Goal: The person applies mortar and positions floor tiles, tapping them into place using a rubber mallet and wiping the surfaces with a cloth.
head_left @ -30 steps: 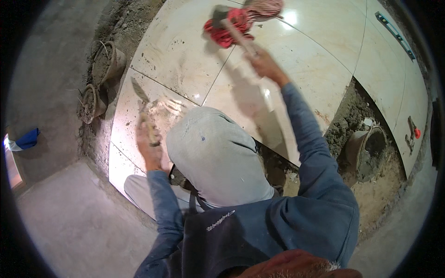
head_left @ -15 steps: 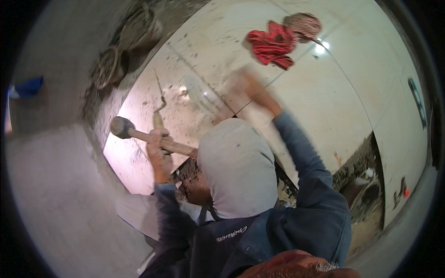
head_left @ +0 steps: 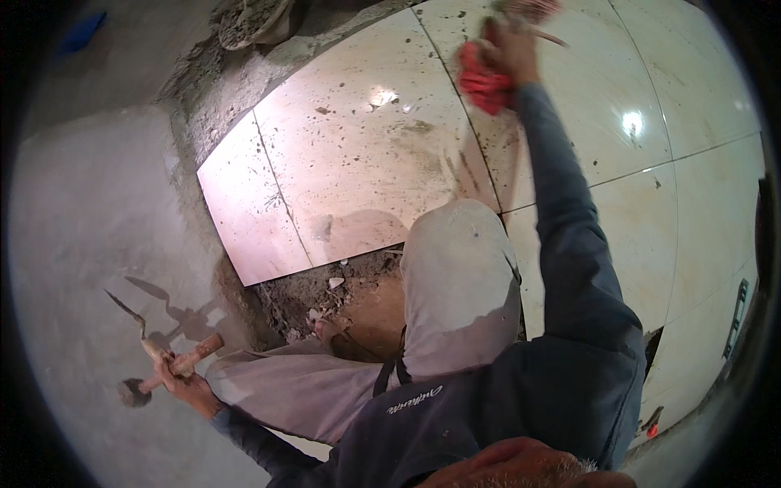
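Observation:
Low at the left, my left hand (head_left: pixel 189 384) is closed around two tools at once: a rubber mallet (head_left: pixel 203 350) with a wooden handle and dark head, and a trowel (head_left: pixel 152 345), its thin blade pointing up and away. They are held above the grey concrete floor. My right arm is stretched far forward over the pale tiles (head_left: pixel 350 146). There my right hand (head_left: pixel 517 53) is closed on a red cloth (head_left: pixel 483 81), which hangs bunched under the fingers. A rounded striped bundle (head_left: pixel 533 10) lies just beyond that hand, partly cut off by the picture's edge.
Mortar crumbs dot the tiles. A bucket (head_left: pixel 264 20) with grey mortar stands at the far left. Close to my bent knee (head_left: pixel 455 252) runs an untiled strip of rubble (head_left: pixel 317 305). A spirit level (head_left: pixel 736 319) lies at the right, and a blue thing (head_left: pixel 83 34) at the far left.
My left hand has drawn back off the tiles to the lower left with mallet and trowel. My right hand has reached forward and taken hold of the red cloth. The view has shifted.

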Available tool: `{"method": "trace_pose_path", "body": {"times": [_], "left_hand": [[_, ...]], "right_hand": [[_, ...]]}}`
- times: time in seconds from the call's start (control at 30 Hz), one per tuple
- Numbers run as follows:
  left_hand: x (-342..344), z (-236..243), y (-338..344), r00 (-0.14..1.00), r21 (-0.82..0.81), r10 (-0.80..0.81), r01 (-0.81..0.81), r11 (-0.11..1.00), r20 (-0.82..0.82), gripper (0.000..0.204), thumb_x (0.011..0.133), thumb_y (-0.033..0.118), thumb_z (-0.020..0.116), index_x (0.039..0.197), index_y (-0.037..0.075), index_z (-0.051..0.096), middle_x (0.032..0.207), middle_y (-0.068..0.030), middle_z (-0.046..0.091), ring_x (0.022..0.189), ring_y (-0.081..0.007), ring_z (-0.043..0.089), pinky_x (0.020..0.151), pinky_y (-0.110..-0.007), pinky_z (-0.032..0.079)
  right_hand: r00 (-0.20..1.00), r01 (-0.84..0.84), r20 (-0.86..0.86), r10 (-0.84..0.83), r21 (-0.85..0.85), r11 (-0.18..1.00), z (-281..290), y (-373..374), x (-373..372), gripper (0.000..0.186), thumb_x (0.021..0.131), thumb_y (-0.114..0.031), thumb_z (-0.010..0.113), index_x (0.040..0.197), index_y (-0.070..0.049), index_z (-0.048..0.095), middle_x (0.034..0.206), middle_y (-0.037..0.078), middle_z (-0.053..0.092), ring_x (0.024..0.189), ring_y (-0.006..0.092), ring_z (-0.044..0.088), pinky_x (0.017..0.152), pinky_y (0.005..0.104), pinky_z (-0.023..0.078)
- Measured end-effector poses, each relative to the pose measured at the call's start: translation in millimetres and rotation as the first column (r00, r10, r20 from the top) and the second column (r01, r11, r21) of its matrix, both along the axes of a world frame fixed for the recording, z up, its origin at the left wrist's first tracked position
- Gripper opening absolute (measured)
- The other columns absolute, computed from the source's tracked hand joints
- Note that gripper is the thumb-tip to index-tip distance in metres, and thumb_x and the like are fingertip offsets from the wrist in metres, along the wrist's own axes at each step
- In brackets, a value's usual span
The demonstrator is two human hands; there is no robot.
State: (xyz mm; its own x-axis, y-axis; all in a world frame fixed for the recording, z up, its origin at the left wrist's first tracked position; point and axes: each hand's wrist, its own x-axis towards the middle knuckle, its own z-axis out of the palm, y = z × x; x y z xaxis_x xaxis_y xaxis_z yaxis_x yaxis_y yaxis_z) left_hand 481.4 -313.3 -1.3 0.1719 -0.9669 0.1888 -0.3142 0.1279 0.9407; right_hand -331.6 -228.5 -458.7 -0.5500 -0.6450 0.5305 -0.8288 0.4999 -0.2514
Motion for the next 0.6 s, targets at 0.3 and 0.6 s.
{"method": "trace_pose_path", "body": {"times": [0.3, 0.6], "left_hand": [[-7.3, 16.4, 69.2, 0.995, -0.147, 0.071, -0.081, 0.986, -0.075, 0.040, 0.102, 0.031, 0.058, 0.133, 0.005, 0.056, 0.128, -0.0183, 0.062, 0.122, -0.0255, 0.058, 0.109, -0.038, 0.047], [72.3, 18.1, 109.6, 0.929, -0.419, 0.227, -0.089, 0.903, 0.291, 0.034, 0.098, 0.030, 0.063, 0.114, 0.001, 0.058, 0.106, -0.0157, 0.061, 0.090, -0.0240, 0.061, 0.074, -0.029, 0.054]], "right_hand": [[0.723, -0.597, 0.331, 0.606, -0.141, 0.790, 25.6, -187.4, 263.0, 0.026, 0.075, -0.022, 0.070, 0.100, -0.021, 0.076, 0.103, 0.008, 0.068, 0.104, 0.0325, 0.066, 0.089, 0.0468, 0.054], [0.836, -0.381, 0.454, 0.309, 0.073, 0.922, 95.6, -103.3, 68.6, 0.036, 0.091, -0.023, 0.059, 0.124, -0.010, 0.064, 0.109, 0.025, 0.068, 0.093, 0.0412, 0.070, 0.083, 0.0498, 0.057]]}}
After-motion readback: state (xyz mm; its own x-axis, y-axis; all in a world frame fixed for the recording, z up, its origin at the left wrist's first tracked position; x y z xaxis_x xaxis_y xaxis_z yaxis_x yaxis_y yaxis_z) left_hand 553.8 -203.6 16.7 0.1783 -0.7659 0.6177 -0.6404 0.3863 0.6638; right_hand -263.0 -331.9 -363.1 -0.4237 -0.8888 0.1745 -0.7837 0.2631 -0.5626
